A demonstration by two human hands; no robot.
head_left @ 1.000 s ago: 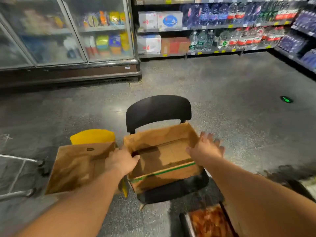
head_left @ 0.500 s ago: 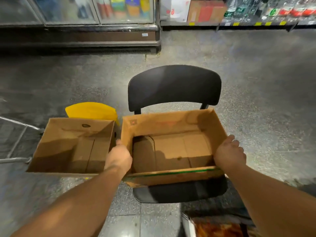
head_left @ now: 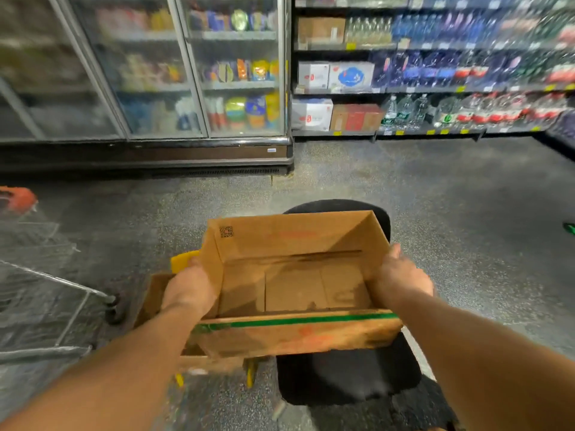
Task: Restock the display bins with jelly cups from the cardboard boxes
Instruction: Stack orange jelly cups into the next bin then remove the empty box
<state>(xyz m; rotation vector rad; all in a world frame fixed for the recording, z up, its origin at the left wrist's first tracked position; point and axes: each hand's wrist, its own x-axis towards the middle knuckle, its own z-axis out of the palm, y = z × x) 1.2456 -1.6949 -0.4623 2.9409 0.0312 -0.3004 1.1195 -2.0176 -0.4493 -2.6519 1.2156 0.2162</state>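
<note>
Carried box: cardboard box (head_left: 295, 287) between the two hands, open top up, nothing visible inside; off the seat, over the black chair (head_left: 348, 381).
Left hand: left hand (head_left: 189, 290) grips the box's left end wall, fingers hidden on the outer side; an end hold keeps the box level.
Right hand: right hand (head_left: 401, 275) curls over the right end wall, fingers outside, matching the left.
Second box: another cardboard box (head_left: 155, 297) just below the left hand, on a yellow stool (head_left: 182, 262); contents hidden.
Jelly cups: none in view.
Display bins: not visible.
Beyond the hands: freezer doors (head_left: 186, 73), drink shelves (head_left: 435, 88).
Left of the left hand: wire cart (head_left: 46, 306).
Likely step: clearing an emptied box, judging by its bare floor.
</note>
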